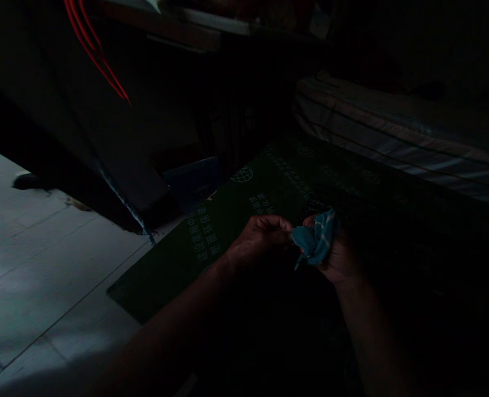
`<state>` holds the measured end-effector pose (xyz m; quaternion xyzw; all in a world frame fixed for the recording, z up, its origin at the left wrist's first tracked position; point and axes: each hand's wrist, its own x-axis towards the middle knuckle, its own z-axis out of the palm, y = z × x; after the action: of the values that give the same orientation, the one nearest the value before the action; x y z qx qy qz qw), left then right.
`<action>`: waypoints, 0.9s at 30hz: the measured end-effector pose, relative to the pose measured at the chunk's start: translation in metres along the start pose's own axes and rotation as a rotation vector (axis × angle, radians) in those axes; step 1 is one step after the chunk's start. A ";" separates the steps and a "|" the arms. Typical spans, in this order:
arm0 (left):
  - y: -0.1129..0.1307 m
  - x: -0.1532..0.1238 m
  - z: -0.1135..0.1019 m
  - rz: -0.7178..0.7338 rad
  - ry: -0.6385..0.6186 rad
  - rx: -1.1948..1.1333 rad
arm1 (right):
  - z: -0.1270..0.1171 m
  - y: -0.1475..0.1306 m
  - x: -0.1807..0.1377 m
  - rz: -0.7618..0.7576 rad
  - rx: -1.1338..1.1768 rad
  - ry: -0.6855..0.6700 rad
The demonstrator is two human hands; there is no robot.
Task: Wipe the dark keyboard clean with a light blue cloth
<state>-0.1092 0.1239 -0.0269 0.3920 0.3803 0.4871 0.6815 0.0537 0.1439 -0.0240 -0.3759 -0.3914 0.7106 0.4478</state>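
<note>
The scene is very dark. My right hand (343, 259) is closed around a blue-green cloth (318, 237) with pale stripes, bunched up in the fingers. Close to its left side, my left hand (261, 237) has its fingers pinched together right at the cloth's edge. Whatever sits between those fingertips is too dark and small to name. Both hands are above a dark green board (223, 220) printed with pale characters and a globe mark.
Pale floor tiles (29, 264) lie at the left, with a dark object (29, 181) on them. Red cords (99, 55) hang at the upper left. A striped mattress-like pad (393, 121) is at the right, and a dark blue item (194, 179) lies behind the board.
</note>
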 end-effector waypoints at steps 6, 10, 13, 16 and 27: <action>0.004 -0.004 0.003 0.062 0.103 0.112 | 0.003 0.000 -0.002 0.005 -0.038 0.047; 0.007 -0.007 0.005 0.013 0.095 0.130 | 0.005 0.000 0.000 -0.031 -0.082 0.066; 0.008 -0.008 0.005 -0.017 0.041 0.116 | 0.003 -0.001 0.002 -0.058 -0.125 0.097; 0.008 -0.007 0.003 -0.014 0.006 0.106 | 0.001 -0.002 0.003 -0.072 -0.164 0.137; 0.000 -0.002 -0.002 0.085 0.028 0.185 | 0.000 -0.005 0.002 -0.095 -0.322 0.094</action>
<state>-0.1114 0.1220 -0.0273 0.4622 0.4164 0.4836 0.6157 0.0543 0.1475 -0.0196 -0.4566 -0.4961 0.5985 0.4327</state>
